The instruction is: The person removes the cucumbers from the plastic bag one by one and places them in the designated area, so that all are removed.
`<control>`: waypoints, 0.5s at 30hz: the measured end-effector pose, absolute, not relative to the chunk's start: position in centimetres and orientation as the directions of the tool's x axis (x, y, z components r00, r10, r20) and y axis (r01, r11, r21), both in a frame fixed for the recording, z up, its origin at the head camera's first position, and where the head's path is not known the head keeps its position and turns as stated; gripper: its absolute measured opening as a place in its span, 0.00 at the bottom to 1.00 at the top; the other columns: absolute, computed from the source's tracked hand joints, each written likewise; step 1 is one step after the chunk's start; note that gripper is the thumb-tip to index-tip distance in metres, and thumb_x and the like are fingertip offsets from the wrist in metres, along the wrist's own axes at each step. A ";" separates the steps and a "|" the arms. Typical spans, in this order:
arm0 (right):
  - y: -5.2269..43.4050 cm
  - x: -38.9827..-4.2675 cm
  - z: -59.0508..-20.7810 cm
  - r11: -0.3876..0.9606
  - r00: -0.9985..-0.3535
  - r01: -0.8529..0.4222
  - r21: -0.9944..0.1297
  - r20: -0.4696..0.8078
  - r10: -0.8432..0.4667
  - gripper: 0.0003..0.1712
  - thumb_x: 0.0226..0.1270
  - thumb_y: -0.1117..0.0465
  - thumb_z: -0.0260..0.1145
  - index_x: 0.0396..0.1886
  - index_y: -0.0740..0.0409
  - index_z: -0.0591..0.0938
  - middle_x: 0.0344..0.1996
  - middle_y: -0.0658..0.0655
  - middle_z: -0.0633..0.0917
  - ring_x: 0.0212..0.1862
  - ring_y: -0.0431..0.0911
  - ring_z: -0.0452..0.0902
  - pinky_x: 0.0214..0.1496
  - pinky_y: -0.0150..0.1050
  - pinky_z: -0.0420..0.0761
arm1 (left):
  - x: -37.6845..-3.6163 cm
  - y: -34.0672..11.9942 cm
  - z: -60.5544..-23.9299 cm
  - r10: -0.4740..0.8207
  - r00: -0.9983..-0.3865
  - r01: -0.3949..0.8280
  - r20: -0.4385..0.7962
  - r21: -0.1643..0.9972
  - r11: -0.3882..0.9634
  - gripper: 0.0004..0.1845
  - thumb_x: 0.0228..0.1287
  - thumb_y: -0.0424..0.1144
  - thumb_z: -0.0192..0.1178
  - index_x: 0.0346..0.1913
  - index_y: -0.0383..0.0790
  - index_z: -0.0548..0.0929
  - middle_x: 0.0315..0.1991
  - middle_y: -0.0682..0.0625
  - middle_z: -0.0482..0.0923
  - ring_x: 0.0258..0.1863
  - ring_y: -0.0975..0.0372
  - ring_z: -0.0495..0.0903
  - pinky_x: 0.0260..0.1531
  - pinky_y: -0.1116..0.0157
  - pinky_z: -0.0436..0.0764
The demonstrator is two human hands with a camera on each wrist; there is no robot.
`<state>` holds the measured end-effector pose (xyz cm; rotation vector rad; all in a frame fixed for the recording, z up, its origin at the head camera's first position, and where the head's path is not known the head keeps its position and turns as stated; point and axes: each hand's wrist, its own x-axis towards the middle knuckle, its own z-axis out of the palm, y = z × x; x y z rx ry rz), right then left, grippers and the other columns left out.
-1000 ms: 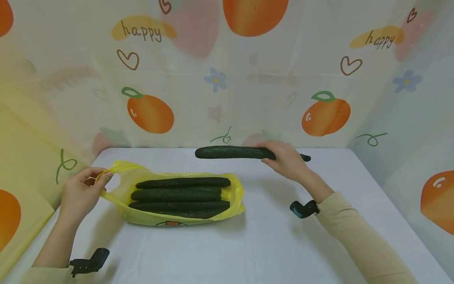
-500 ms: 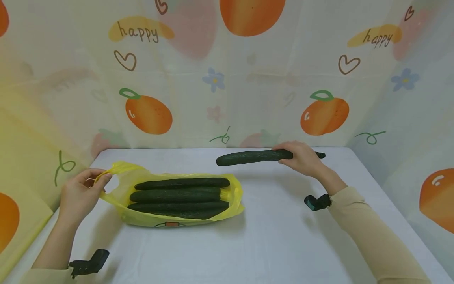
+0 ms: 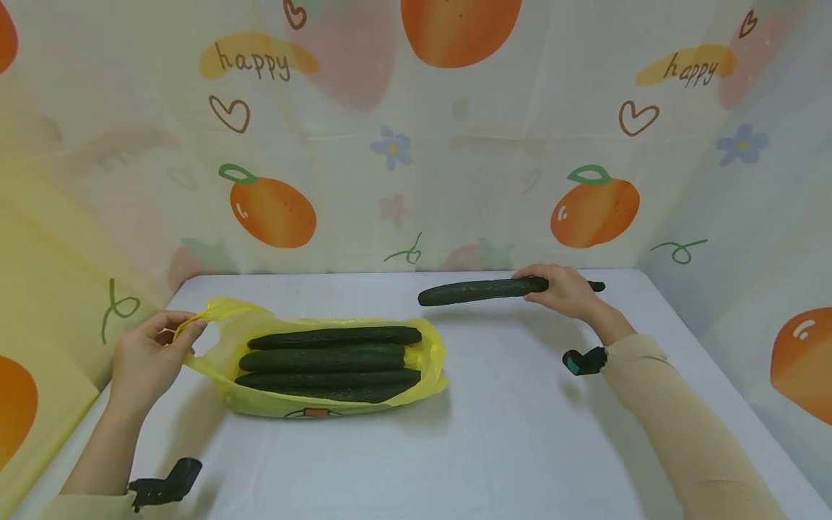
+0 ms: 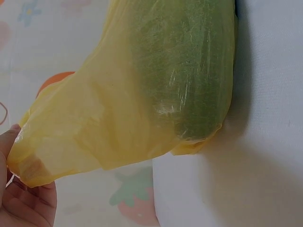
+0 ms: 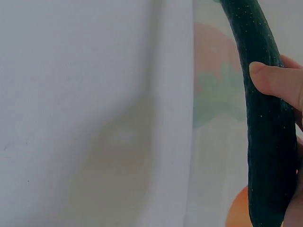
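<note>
At the left, my left hand [image 3: 148,354] pinches the handle edge of a yellow plastic bag [image 3: 234,325], pulling it taut toward the left. Inside the bag lie several dark green cucumbers [image 3: 325,357], side by side and visible through its open top. In the left wrist view, the thin yellow film [image 4: 94,123] stretches from the fingers to the cucumber ends. My right hand [image 3: 564,290] grips another long cucumber [image 3: 474,291] above the back right of the table. The right wrist view shows the thumb [image 5: 272,79] pressed across this cucumber [image 5: 270,142].
A white cloth covers the table [image 3: 520,448]. Behind it hangs a curtain [image 3: 468,180] printed with oranges, hearts and flowers, close to the table's back edge. Small black devices [image 3: 165,482] are strapped to both wrists.
My right hand has carried its cucumber to the right and slightly lower, away from the bag. My left hand and the bag have stayed in place.
</note>
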<state>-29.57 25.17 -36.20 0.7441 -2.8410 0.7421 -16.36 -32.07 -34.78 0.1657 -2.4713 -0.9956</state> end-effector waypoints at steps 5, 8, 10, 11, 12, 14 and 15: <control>25.7 -29.9 -37.0 0.778 -0.905 -0.420 -0.468 0.161 -0.393 0.22 0.54 0.65 0.69 0.50 0.52 0.80 0.52 0.60 0.79 0.52 0.55 0.73 0.55 0.54 0.71 | -16.4 -32.1 -34.8 -0.274 -0.885 0.059 0.376 0.675 0.736 0.12 0.59 0.44 0.63 0.38 0.37 0.80 0.18 0.72 0.71 0.19 0.78 0.71 0.11 0.72 0.68; 26.1 -30.0 -37.6 0.794 -0.922 -0.380 -0.474 0.128 -0.365 0.21 0.53 0.64 0.69 0.49 0.50 0.80 0.52 0.59 0.80 0.50 0.54 0.73 0.53 0.52 0.72 | -16.3 -32.1 -34.8 -0.275 -0.883 0.064 0.381 0.678 0.732 0.12 0.59 0.43 0.63 0.38 0.37 0.80 0.19 0.73 0.71 0.18 0.78 0.71 0.11 0.72 0.68; 26.4 -30.1 -38.0 0.803 -0.925 -0.373 -0.465 0.122 -0.359 0.21 0.53 0.64 0.69 0.49 0.50 0.81 0.51 0.60 0.80 0.47 0.53 0.73 0.50 0.50 0.72 | -16.3 -32.0 -34.7 -0.279 -0.883 0.064 0.378 0.685 0.725 0.11 0.59 0.43 0.63 0.37 0.38 0.80 0.19 0.74 0.71 0.18 0.78 0.71 0.11 0.73 0.68; 26.6 -30.1 -38.1 0.808 -0.928 -0.367 -0.461 0.117 -0.355 0.21 0.53 0.64 0.69 0.49 0.49 0.81 0.51 0.59 0.80 0.46 0.52 0.73 0.48 0.48 0.72 | -16.2 -32.0 -34.7 -0.282 -0.883 0.061 0.375 0.689 0.722 0.10 0.59 0.43 0.63 0.37 0.39 0.81 0.19 0.74 0.71 0.18 0.77 0.71 0.11 0.73 0.68; 26.7 -30.1 -38.3 0.812 -0.930 -0.362 -0.458 0.115 -0.350 0.21 0.52 0.64 0.69 0.49 0.49 0.81 0.51 0.59 0.80 0.45 0.52 0.73 0.47 0.47 0.71 | -16.2 -32.0 -34.7 -0.284 -0.882 0.062 0.375 0.691 0.720 0.10 0.59 0.43 0.63 0.37 0.39 0.81 0.20 0.74 0.71 0.18 0.77 0.72 0.11 0.73 0.69; 27.1 -30.2 -38.5 0.821 -0.934 -0.351 -0.451 0.107 -0.341 0.22 0.52 0.63 0.69 0.49 0.48 0.81 0.51 0.59 0.80 0.43 0.52 0.72 0.45 0.45 0.70 | -16.2 -31.9 -34.7 -0.284 -0.883 0.062 0.374 0.692 0.719 0.09 0.59 0.43 0.63 0.36 0.40 0.81 0.20 0.75 0.71 0.18 0.78 0.72 0.11 0.73 0.69; 27.3 -30.3 -38.6 0.823 -0.935 -0.349 -0.447 0.106 -0.339 0.22 0.52 0.63 0.69 0.49 0.48 0.81 0.51 0.59 0.80 0.43 0.51 0.73 0.45 0.44 0.70 | -16.2 -31.8 -34.7 -0.283 -0.883 0.063 0.374 0.693 0.718 0.09 0.59 0.43 0.63 0.36 0.40 0.81 0.20 0.75 0.71 0.18 0.78 0.72 0.11 0.73 0.69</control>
